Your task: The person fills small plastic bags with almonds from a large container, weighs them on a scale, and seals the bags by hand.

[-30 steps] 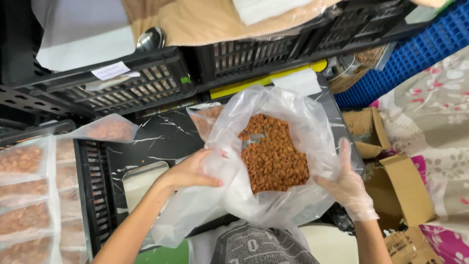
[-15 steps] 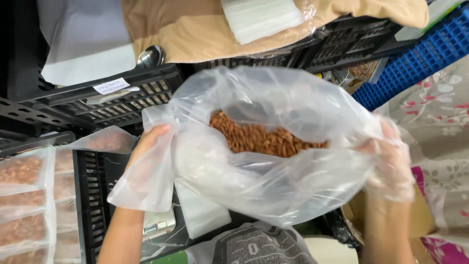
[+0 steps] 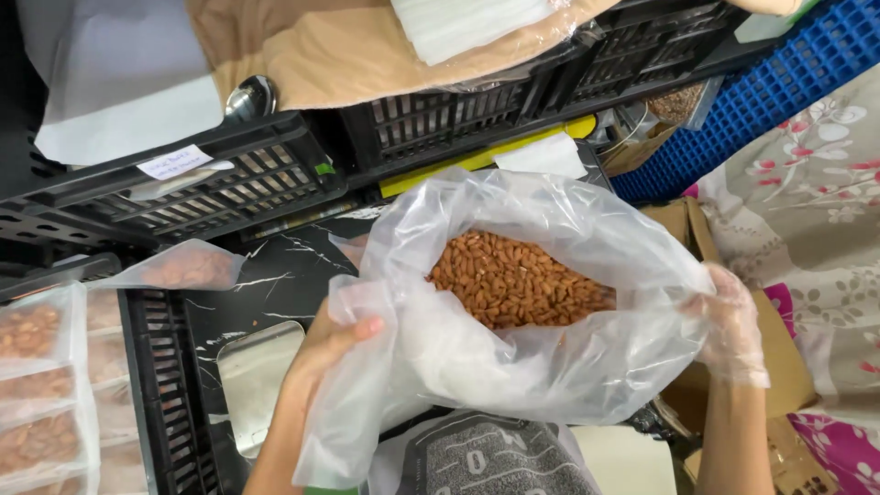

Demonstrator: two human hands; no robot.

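Note:
A large clear plastic bag [image 3: 513, 367] full of brown almonds [image 3: 513, 280] is held up in front of me, its mouth open toward the camera. My left hand [image 3: 330, 344], bare, grips the bag's left rim, thumb over the plastic. My right hand [image 3: 733, 330], in a thin clear glove, holds the bag's right rim. Below the bag lies a dark marbled work surface [image 3: 275, 284] with a small metal tray [image 3: 252, 371].
Black slatted crates [image 3: 238, 183] stand behind, one holding brown paper and a metal spoon [image 3: 249, 96]. Small sealed packs of almonds [image 3: 41, 385] fill a crate at left; another pack [image 3: 188, 268] lies on the surface. A blue crate [image 3: 770, 101] and cardboard boxes [image 3: 788, 367] sit right.
The bag, lifted off the surface a second ago, has come lower and tipped so its open mouth faces me. Both hands have kept their grip on the rims.

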